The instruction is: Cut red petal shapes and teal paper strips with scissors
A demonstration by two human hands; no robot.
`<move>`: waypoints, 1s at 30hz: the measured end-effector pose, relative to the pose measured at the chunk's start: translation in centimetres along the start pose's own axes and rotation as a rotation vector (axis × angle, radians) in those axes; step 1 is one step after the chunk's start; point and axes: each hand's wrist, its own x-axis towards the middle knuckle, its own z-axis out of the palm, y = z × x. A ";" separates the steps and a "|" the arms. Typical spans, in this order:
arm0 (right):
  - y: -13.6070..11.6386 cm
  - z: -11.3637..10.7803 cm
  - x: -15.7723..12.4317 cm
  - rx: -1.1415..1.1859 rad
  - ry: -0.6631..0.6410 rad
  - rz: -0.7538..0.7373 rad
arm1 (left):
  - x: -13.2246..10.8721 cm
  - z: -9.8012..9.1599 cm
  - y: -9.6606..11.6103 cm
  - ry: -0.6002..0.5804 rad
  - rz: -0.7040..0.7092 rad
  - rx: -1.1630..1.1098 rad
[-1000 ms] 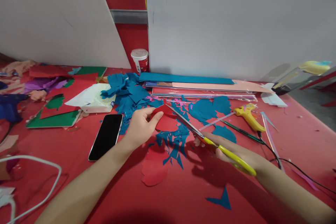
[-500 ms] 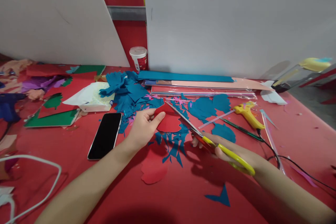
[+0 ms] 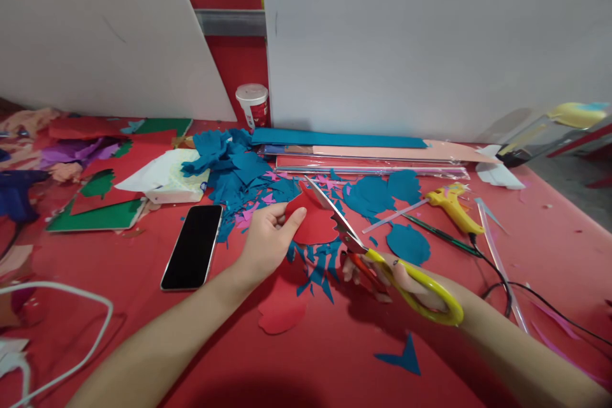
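Note:
Between thumb and fingers, my left hand (image 3: 270, 236) pinches a piece of red paper (image 3: 313, 222) with a scalloped edge, held above the table. My right hand (image 3: 401, 277) grips scissors (image 3: 414, 287) with yellow and red handles. Their blades are apart and lie at the right edge of the red paper. Below, a second red scalloped paper piece (image 3: 283, 312) rests flat on the red table. Blue paper scraps (image 3: 320, 271) are strewn beneath the held piece. Blue scalloped cutouts (image 3: 408, 243) sit beyond my right hand.
Left of my hands are a black phone (image 3: 192, 247), a tissue pack (image 3: 176, 178) and a white cable (image 3: 108, 312). A yellow glue gun (image 3: 454, 209) with its cord lies at right. Packaged paper strips (image 3: 373, 169) and a paper cup (image 3: 252, 105) stand along the back boards.
The scissor blades have opened wider, and the yellow handle has swung away from the red one. My left hand and the red paper have shifted slightly right.

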 end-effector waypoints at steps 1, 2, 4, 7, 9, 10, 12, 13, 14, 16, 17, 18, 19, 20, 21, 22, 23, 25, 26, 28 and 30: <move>-0.1 0.1 0.1 0.022 -0.031 0.002 | 0.0 0.0 0.0 -0.004 -0.006 -0.005; -0.1 0.2 0.1 0.053 -0.058 -0.003 | 0.0 0.1 0.1 -0.005 -0.010 -0.009; -0.1 0.6 0.1 0.099 -0.064 -0.019 | -0.1 0.2 0.1 0.001 -0.013 -0.017; 0.1 1.3 0.1 0.155 -0.050 -0.022 | -0.2 0.3 0.1 0.017 -0.020 -0.033; 0.1 1.7 0.0 0.197 -0.043 -0.019 | -0.3 0.4 0.1 0.033 -0.028 -0.047; 0.1 1.9 0.1 0.215 -0.048 -0.024 | -0.4 0.4 0.0 0.041 -0.030 -0.055; 0.1 2.2 0.2 0.239 -0.039 -0.047 | -0.4 0.5 -0.1 0.055 -0.035 -0.083; 0.1 2.3 0.3 0.247 -0.028 -0.056 | -0.5 0.5 -0.1 0.056 -0.041 -0.109; 0.1 2.4 0.3 0.252 -0.015 -0.059 | -0.5 0.6 -0.2 0.051 -0.051 -0.142; 0.1 2.6 0.4 0.261 0.006 -0.044 | -0.5 0.7 -0.2 0.039 -0.078 -0.225; 0.0 2.7 0.5 0.265 0.014 -0.027 | -0.4 0.8 -0.3 0.038 -0.091 -0.268; -0.1 2.8 0.5 0.271 0.014 -0.011 | -0.4 0.8 -0.3 0.041 -0.103 -0.307; -0.1 2.8 0.5 0.276 0.013 -0.002 | -0.4 0.9 -0.2 0.049 -0.114 -0.339; -0.2 2.9 0.5 0.280 0.007 -0.004 | -0.4 1.0 -0.2 0.063 -0.123 -0.363; -0.3 3.0 0.5 0.278 -0.001 -0.013 | -0.4 1.0 -0.2 0.078 -0.128 -0.381; -0.3 3.0 0.6 0.266 -0.010 -0.031 | -0.4 1.1 -0.2 0.090 -0.131 -0.394; -0.3 3.1 0.6 0.247 -0.015 -0.049 | -0.4 1.2 -0.2 0.098 -0.132 -0.405; -0.1 3.1 0.6 0.202 -0.005 -0.077 | -0.4 1.3 -0.3 0.107 -0.130 -0.428; 0.0 3.2 0.6 0.184 0.008 -0.085 | -0.4 1.3 -0.3 0.108 -0.127 -0.436; 0.4 3.3 0.6 0.167 0.037 -0.087 | -0.4 1.4 -0.4 0.112 -0.122 -0.439; 0.8 3.4 0.6 0.175 0.051 -0.081 | -0.5 1.5 -0.3 0.114 -0.113 -0.438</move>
